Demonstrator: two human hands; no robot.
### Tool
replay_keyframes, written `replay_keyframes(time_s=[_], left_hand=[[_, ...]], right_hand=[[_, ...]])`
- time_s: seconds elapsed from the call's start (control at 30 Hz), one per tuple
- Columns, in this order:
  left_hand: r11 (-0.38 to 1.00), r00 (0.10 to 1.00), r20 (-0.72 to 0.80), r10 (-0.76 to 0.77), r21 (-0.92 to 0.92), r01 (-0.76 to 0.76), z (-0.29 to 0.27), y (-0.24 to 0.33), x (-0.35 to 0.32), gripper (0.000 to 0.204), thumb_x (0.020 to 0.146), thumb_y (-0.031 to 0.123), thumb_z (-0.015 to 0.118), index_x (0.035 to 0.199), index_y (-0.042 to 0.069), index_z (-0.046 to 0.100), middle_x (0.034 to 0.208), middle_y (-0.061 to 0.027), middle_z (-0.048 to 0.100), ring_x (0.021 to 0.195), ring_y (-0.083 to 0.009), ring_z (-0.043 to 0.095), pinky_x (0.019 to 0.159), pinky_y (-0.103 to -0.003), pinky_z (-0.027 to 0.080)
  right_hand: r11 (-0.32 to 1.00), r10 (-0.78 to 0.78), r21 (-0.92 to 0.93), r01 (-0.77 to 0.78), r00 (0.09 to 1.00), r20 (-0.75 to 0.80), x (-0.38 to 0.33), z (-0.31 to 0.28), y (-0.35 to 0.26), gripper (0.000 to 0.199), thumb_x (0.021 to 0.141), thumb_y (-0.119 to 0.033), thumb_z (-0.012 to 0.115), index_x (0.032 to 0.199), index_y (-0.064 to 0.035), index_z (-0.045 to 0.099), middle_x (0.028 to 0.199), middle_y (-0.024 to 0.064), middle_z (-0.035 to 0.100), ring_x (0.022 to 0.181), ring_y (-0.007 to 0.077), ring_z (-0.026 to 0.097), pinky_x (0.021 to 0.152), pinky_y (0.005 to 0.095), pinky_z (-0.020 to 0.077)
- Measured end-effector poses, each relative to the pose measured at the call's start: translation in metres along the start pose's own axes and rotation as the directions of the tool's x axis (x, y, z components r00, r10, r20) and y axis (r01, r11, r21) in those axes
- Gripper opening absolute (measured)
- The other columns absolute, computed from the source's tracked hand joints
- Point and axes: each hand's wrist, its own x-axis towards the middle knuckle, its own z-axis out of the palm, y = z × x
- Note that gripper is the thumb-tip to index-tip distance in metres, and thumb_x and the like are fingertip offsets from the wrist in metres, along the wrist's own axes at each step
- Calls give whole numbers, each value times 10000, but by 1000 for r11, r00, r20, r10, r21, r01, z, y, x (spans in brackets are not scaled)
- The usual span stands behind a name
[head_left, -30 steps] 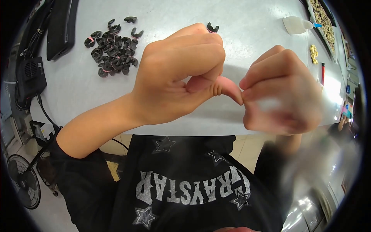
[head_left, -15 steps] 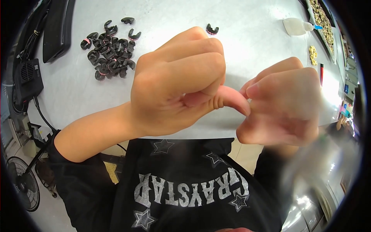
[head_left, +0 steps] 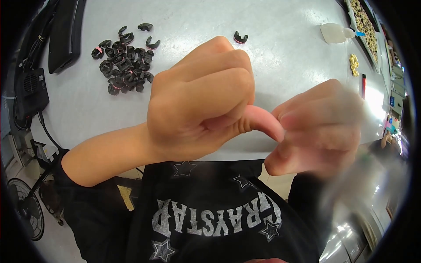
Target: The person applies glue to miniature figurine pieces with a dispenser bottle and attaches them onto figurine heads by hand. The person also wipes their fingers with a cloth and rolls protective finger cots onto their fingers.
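Left hand (head_left: 199,103) curled, thumb out at the curled right hand (head_left: 322,127), centre-right of frame; whether they gripped anything could not be told | black curved pieces (head_left: 124,65) lay heaped on the bench (head_left: 289,52), upper left, a lone piece (head_left: 239,40) top centre | steady wrists, light pressure seemed best

Bright light glares off the desk (head_left: 285,48) at right; haze blurs the right hand (head_left: 320,127); edges bend into black corners.
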Motion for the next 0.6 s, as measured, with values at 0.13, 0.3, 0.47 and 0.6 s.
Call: replay_keyframes(time_s=[0.13, 0.3, 0.47, 0.6], left_hand=[[999, 999, -23, 39, -29, -40, -2, -1, -1, 443, 750, 289, 711, 656, 111, 316, 685, -38, 531, 601, -156, 410, 486, -243, 321], [997, 996, -40, 74, 14, -73, -3, 2, -1, 422, 759, 318, 694, 686, 106, 337, 713, -34, 534, 621, -154, 417, 485, -239, 324], [997, 997, -33, 76, 25, -75, -4, 6, -2, 394, 752, 356, 675, 729, 106, 371, 756, -25, 543, 671, -156, 425, 494, -234, 332], [994, 995, -12, 102, 25, -102, -4, 6, -2, 382, 744, 383, 657, 762, 108, 392, 774, -15, 542, 697, -157, 424, 507, -232, 338]], right_hand=[[1000, -14, 15, 14, 1000, -10, 0, -1, -1, 240, 647, -62, 721, 822, -59, 558, 837, 87, 584, 579, 167, 570, 439, 218, 466], [996, 14, 94, -4, 995, -101, 3, 2, -4, 228, 689, -93, 749, 804, -73, 553, 843, 77, 593, 569, 164, 574, 444, 226, 465], [952, -24, 289, 100, 966, -256, 1, 22, 3, 239, 718, -118, 778, 786, -73, 553, 849, 91, 599, 600, 173, 583, 467, 231, 469], [958, -4, 283, 45, 989, -145, -2, 8, -3, 234, 706, -135, 782, 740, -70, 560, 852, 92, 604, 642, 179, 585, 478, 222, 452]])
